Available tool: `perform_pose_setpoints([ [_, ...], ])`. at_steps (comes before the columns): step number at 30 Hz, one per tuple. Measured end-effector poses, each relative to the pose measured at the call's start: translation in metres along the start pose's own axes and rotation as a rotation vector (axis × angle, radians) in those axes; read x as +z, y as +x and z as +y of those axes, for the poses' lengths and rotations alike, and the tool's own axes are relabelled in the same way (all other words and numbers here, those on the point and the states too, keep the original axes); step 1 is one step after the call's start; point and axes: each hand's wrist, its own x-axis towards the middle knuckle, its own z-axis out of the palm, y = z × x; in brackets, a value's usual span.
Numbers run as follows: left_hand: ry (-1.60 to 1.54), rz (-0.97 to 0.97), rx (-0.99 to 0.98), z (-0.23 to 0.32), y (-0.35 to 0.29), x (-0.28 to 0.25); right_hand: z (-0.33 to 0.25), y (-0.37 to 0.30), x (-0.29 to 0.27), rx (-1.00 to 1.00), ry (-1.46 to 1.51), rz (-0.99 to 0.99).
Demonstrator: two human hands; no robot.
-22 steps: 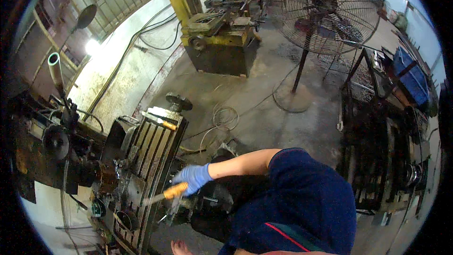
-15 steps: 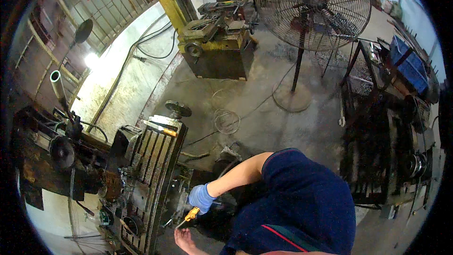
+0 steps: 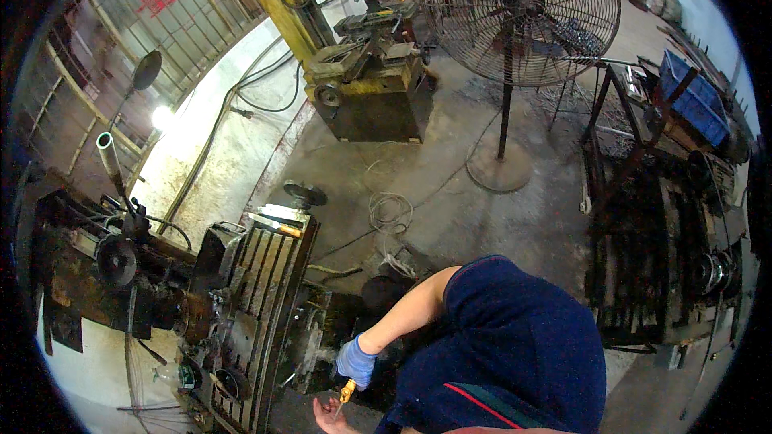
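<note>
My right hand, in a blue glove, is closed around the yellow handle of a screwdriver-like tool. Its thin metal shaft points down to my bare left hand at the lower edge. The left fingers are loosely curled and apart, with the shaft's end at or in front of the palm; whether it touches the skin I cannot tell. To the left of both hands runs the slotted metal table of a machine, dark with grime.
An orange-handled tool lies on the slotted table's far end. A handwheel juts out there. Farther off stand a yellow machine and a caged fan. Coiled cable lies on the floor. At right are dark machinery and a blue crate.
Both hands have shifted slightly right and down in the picture, as the view moved too. The tool now stands steeper, its shaft end nearer the left palm.
</note>
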Motion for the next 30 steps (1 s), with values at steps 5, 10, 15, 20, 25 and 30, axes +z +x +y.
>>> perform_pose_setpoints([
  [5, -0.022, -0.17, -0.208, 0.007, -0.022, -0.015, -0.011, -0.005, -0.001, -0.054, 0.045, -0.036],
  [10, -0.153, -0.085, -0.089, 0.006, -0.042, -0.002, 0.002, -0.004, 0.004, 0.093, 0.07, -0.01],
  [15, -0.187, -0.186, -0.329, -0.007, -0.005, -0.023, 0.007, 0.002, 0.012, 0.152, 0.036, -0.014],
  [20, -0.393, -0.465, -0.342, -0.035, 0.042, -0.097, -0.001, 0.007, 0.007, 0.115, 0.052, -0.052],
  [25, -0.181, -0.13, 0.038, -0.01, -0.048, 0.006, -0.012, -0.008, -0.019, 0.112, 0.123, -0.058],
  [30, -0.295, 0.078, 0.118, -0.003, -0.083, 0.024, -0.018, -0.004, -0.048, 0.217, 0.014, -0.199],
])
